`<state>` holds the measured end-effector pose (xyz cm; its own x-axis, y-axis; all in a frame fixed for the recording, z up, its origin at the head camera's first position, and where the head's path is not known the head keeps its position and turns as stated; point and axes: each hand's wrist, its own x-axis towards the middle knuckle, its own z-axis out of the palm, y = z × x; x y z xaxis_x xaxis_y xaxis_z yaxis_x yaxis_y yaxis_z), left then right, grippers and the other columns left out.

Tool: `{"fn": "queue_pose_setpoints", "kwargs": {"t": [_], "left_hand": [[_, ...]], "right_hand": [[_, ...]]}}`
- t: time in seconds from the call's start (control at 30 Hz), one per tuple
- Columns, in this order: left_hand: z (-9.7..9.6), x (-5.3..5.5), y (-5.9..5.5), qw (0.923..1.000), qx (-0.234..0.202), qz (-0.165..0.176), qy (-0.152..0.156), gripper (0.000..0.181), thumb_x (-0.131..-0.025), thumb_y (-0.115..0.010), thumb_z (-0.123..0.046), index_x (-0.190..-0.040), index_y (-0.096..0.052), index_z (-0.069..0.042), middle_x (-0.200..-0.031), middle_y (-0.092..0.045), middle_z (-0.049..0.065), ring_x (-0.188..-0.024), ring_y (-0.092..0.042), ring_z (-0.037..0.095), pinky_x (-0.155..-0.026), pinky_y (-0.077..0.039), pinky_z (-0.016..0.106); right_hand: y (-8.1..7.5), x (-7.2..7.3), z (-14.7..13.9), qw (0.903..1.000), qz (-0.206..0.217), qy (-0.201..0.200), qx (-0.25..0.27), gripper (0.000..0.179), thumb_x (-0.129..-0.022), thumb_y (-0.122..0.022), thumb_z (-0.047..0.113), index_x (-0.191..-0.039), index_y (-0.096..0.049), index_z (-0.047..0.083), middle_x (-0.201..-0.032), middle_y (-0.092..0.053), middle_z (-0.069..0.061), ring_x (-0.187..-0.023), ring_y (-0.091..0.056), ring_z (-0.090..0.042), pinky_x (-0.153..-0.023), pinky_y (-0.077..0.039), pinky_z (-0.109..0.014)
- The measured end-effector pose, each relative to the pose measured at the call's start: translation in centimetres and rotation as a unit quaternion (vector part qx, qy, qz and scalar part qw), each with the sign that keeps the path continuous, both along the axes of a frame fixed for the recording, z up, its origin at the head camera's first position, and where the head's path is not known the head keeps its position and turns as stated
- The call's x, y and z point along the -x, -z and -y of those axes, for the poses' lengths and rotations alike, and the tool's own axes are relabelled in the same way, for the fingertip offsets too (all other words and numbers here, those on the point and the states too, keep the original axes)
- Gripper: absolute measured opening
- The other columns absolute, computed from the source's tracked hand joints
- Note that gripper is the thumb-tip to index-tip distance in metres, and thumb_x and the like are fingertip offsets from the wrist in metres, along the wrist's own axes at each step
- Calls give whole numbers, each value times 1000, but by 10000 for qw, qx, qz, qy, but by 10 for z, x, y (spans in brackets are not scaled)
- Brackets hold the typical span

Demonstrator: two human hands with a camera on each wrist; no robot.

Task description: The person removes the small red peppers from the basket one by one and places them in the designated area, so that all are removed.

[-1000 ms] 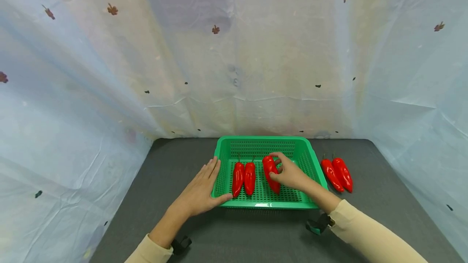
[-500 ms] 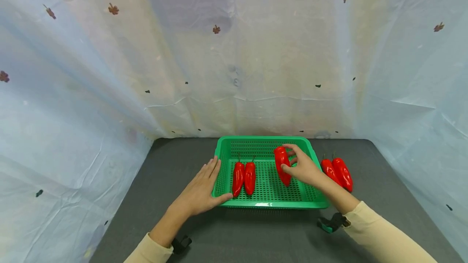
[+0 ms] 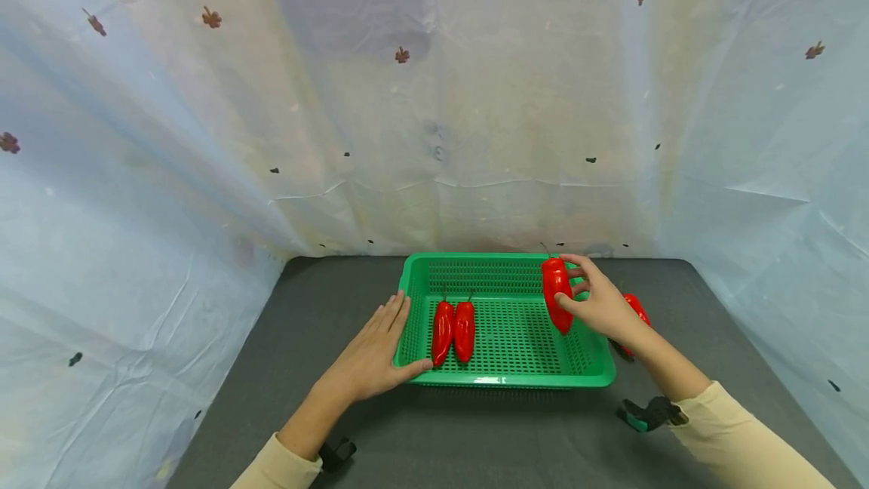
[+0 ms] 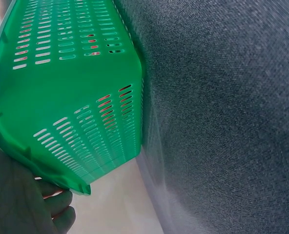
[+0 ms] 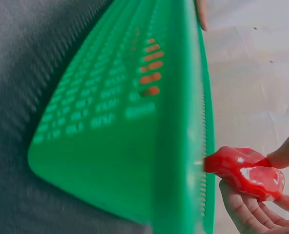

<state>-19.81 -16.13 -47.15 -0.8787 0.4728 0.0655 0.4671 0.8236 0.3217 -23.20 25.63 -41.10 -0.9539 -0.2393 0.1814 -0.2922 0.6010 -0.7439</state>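
Observation:
My right hand [image 3: 600, 309] pinches a glossy red pepper [image 3: 556, 296] between thumb and fingers, above the right side of the green plastic basket [image 3: 505, 381]. In the right wrist view this pepper [image 5: 249, 171] shows just past the basket's rim, its stem end among the fingertips. My left hand [image 3: 370, 359] rests on the basket's front left corner, fingers straight along the left rim and thumb on the front rim. Two red peppers, one [image 3: 443, 332] left of the other [image 3: 465, 332], lie side by side on the basket floor at its left.
On the dark grey table [image 3: 475, 444], right of the basket, lie red peppers [image 3: 637, 308] mostly hidden behind my right hand and forearm. Behind the table hangs a pale plastic sheet [image 3: 434, 134] with brown leaf marks, also covering both sides.
My right hand has lifted the pepper off the basket floor and carried it right and away from me, towards the right rim. My left hand and the basket have stayed still.

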Motion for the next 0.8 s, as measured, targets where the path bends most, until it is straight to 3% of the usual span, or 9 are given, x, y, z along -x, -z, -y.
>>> {"fn": "queue_pose_setpoints", "kwargs": {"t": [0.17,0.4,0.8], "left_hand": [[0,1,0,10000,-1,-56,22,115,-97,-56,-78,-173,-7,-6,-181,-1,11,-167,-5,31,-135,-11,50],[1,1,1,10000,49,-30,30,118,-96,-49,-85,-173,-5,-8,-181,2,9,-167,-2,27,-135,-11,49],[1,0,0,10000,49,44,-12,117,-96,-51,-83,-173,-4,-8,-181,2,8,-167,-1,26,-135,-10,49]], "right_hand": [[-7,-2,-15,9998,-34,160,-100,73,-103,-72,9,-165,-32,3,-145,-51,-32,-108,-64,-40,-74,-58,-39],[-11,-4,-39,9994,-183,263,-89,73,-104,-70,7,-166,-31,4,-145,-50,-33,-109,-63,-43,-71,-59,-33],[-6,2,-81,9977,-284,562,-265,74,-104,-70,7,-166,-30,1,-143,-51,-38,-110,-63,-51,-71,-58,-28]]}}
